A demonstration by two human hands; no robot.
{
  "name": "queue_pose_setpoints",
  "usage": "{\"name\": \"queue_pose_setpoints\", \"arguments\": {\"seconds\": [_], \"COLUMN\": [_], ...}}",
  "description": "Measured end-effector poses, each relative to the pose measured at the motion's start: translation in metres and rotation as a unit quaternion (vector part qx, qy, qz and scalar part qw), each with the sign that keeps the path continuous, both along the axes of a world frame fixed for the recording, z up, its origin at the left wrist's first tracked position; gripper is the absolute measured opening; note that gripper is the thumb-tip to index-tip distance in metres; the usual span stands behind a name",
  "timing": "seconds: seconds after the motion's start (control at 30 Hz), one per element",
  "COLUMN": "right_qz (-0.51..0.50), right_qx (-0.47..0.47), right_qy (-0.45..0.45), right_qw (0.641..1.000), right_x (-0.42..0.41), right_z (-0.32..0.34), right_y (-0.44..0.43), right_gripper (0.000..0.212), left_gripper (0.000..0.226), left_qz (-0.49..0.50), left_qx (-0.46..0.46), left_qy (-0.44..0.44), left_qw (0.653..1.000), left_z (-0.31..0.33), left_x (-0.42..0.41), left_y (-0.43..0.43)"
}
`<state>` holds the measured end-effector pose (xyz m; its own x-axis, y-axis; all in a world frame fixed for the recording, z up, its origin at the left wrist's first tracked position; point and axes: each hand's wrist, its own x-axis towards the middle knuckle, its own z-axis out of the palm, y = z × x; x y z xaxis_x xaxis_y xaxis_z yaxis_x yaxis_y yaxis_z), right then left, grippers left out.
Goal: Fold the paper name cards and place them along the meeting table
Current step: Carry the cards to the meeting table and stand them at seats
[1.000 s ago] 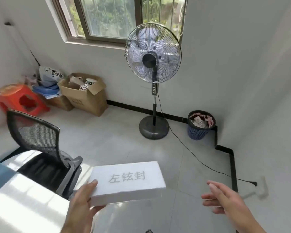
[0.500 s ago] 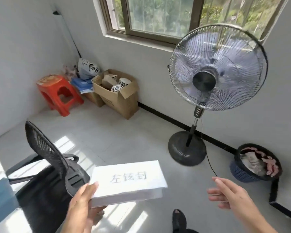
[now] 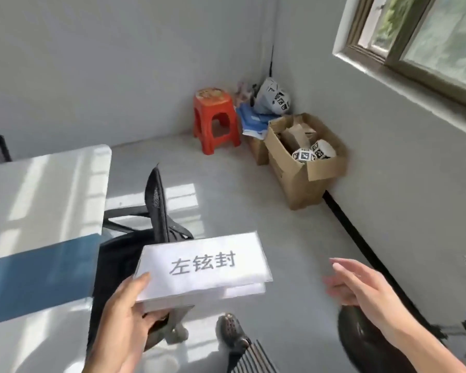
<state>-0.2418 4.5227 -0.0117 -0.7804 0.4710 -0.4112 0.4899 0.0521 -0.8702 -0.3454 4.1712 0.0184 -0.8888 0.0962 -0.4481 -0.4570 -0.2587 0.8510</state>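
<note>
My left hand (image 3: 124, 316) grips a folded white paper name card (image 3: 202, 267) by its lower left corner, thumb on top. The card is held in the air over the floor, its face with three printed grey characters turned up toward me. My right hand (image 3: 361, 292) hovers to the right of the card, fingers spread and holding nothing, a short gap from the card's right edge. The white meeting table (image 3: 38, 189), with a blue band across it, lies at the left.
A black mesh office chair (image 3: 156, 211) stands against the table's right edge, just beyond the card. Farther back are a red plastic stool (image 3: 215, 119), an open cardboard box (image 3: 301, 162) and bags in the corner. The fan's base (image 3: 361, 337) is at the lower right, with my shoe (image 3: 229, 332) beside it.
The view has swung left: the fan has slid out to the right edge and the table has come into view at the left. Both hands keep their pose, the card still in the left.
</note>
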Motion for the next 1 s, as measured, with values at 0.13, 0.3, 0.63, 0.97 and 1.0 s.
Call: {"name": "queue_pose_setpoints", "arguments": {"seconds": [0.13, 0.3, 0.63, 0.97, 1.0], "right_qz": [0.063, 0.137, 0.385, 0.607, 0.63], "right_qx": [-0.006, 0.017, -0.001, -0.039, -0.048], "right_qy": [-0.009, -0.003, 0.001, -0.044, -0.047], "right_qw": [0.998, 0.99, 0.923, 0.793, 0.774], "right_x": [-0.097, -0.207, -0.436, -0.637, -0.644], "right_z": [0.012, 0.03, 0.025, 0.009, 0.01], "right_y": [-0.013, -0.018, -0.08, -0.179, -0.194], "right_gripper": [0.016, 0.018, 0.08, 0.022, 0.023], "left_gripper": [0.039, 0.026, 0.023, 0.024, 0.025], "left_qz": [0.039, 0.113, 0.307, 0.535, 0.554], "left_qx": [-0.003, -0.035, -0.07, -0.085, -0.079], "left_qy": [0.007, 0.011, -0.017, -0.079, -0.081], "left_qw": [0.999, 0.993, 0.949, 0.837, 0.825], "left_z": [0.008, 0.011, 0.006, 0.004, 0.005], "left_x": [-0.075, -0.152, -0.228, -0.286, -0.285], "left_y": [0.0, -0.011, -0.045, -0.031, -0.028]}}
